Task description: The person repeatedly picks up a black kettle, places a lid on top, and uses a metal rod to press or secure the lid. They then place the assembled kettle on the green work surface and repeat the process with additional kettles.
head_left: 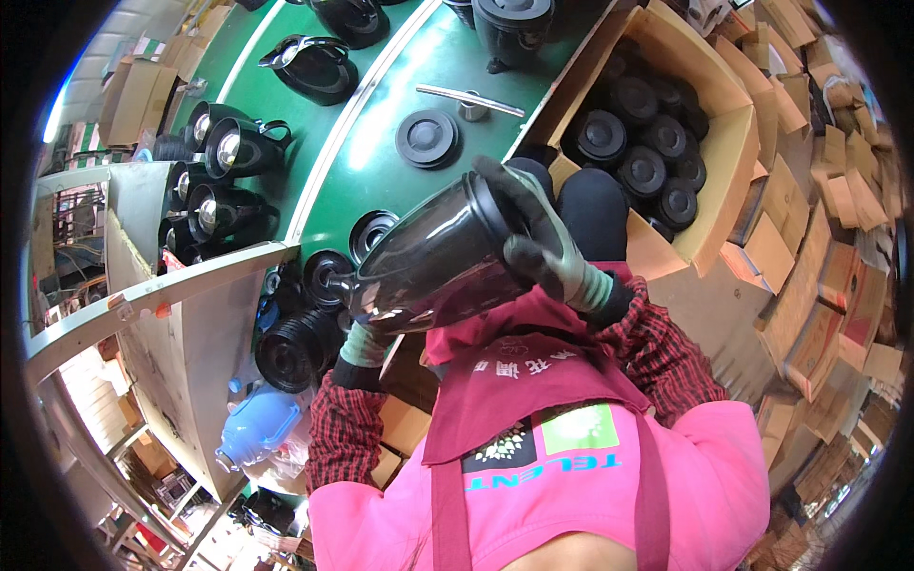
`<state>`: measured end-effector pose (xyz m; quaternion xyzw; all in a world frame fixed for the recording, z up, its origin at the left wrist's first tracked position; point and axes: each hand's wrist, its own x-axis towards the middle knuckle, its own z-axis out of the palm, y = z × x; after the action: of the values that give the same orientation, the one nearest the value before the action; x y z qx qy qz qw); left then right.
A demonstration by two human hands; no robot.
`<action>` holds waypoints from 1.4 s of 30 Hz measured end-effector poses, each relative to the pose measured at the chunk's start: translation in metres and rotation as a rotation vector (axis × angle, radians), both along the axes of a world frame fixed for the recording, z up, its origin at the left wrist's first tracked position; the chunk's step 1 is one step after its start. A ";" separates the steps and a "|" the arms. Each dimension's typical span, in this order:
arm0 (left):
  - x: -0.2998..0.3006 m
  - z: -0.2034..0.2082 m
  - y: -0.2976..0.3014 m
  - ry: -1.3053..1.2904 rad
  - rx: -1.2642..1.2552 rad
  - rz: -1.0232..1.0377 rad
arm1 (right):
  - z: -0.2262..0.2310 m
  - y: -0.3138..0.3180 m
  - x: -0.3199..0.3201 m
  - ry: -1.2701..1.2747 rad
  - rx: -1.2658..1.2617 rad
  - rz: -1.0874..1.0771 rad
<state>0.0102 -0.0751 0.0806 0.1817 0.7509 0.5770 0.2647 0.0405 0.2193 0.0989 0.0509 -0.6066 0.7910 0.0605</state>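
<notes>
A glossy black jug [433, 262] lies tilted across my lap, its narrow end toward the left and its wide round end toward the right. Over that wide end my right hand [562, 243], in a grey-green glove with dark fingers, is closed, gripping the rim. My left hand [365, 344] comes up under the narrow end and holds the jug from below; the jug hides its fingers. Just beyond the jug, a round black lid [427, 138] lies on the green table [367, 181]. Another black round part [372, 233] sits close to the jug's left side.
An open carton [709, 243] of black round parts stands at the right. Metal-lined black jugs [233, 147] cluster at the left. A metal rod [469, 100] rests over a small metal cup. Stacked black discs [290, 352] and a blue bottle [257, 425] are at the lower left.
</notes>
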 end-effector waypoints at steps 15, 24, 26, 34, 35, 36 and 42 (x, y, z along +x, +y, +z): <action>-0.059 0.019 0.012 0.134 0.046 0.202 | -0.005 0.024 -0.025 -0.239 -0.374 0.139; -0.062 0.028 0.033 0.203 0.049 0.174 | 0.022 0.002 -0.014 -0.157 -0.398 -0.033; -0.053 0.019 0.036 0.137 0.070 0.084 | 0.029 -0.001 -0.010 0.083 -0.102 -0.098; -0.055 0.003 0.005 0.227 -0.077 0.081 | 0.003 0.010 -0.031 -0.080 -0.435 0.054; -0.069 0.036 0.021 0.242 0.039 0.176 | 0.001 0.017 -0.027 -0.279 -0.421 0.090; -0.072 0.054 0.025 0.560 -0.206 0.090 | -0.001 0.023 -0.030 -0.463 -0.419 0.150; -0.059 -0.026 -0.010 0.155 0.147 0.269 | 0.000 0.010 -0.017 0.313 0.103 -0.079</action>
<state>-0.0488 -0.0856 0.0541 0.1424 0.7423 0.6451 0.1122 0.0237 0.2291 0.0994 0.1527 -0.6311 0.7383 0.1826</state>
